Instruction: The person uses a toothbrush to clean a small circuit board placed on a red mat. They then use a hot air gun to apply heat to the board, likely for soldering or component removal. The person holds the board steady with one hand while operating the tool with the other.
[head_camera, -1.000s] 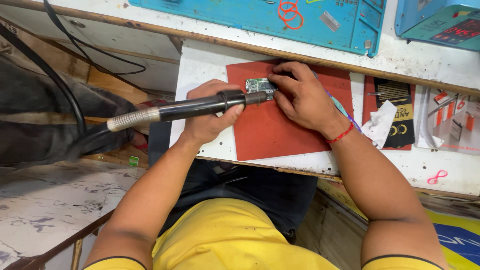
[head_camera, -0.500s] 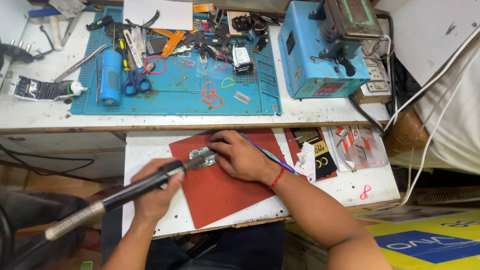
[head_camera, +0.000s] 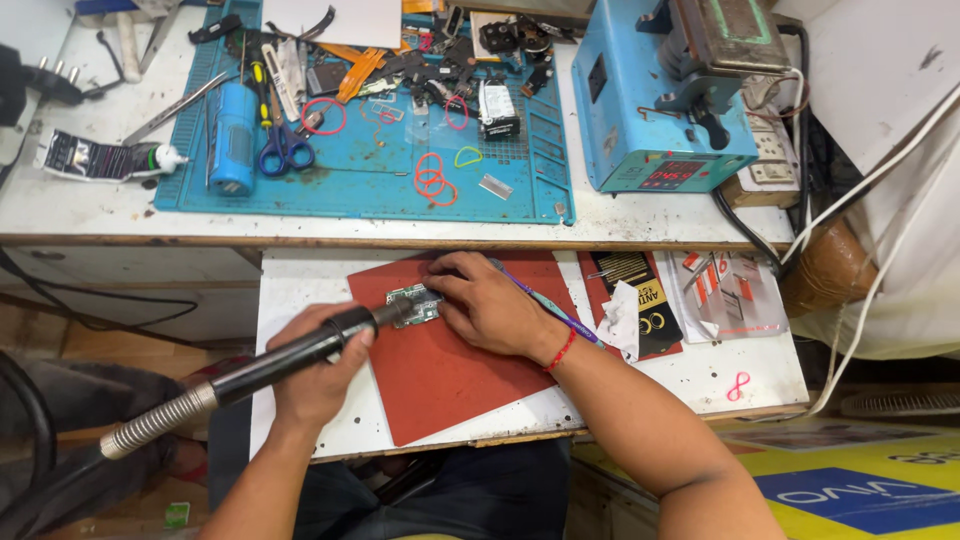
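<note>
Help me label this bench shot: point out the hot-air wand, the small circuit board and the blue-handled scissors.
hot-air wand (head_camera: 285, 358), head view, middle of its black handle.
small circuit board (head_camera: 418, 303), head view, centre of the board on the red mat.
blue-handled scissors (head_camera: 284, 154), head view, on the handle loops.

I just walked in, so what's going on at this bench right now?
A person is working on a small circuit board lying on a red mat. The left hand holds a black hot-air wand with its nozzle at the board, while the right hand steadies the board and holds a thin tool. A blue machine sits on the shelf above.
</note>
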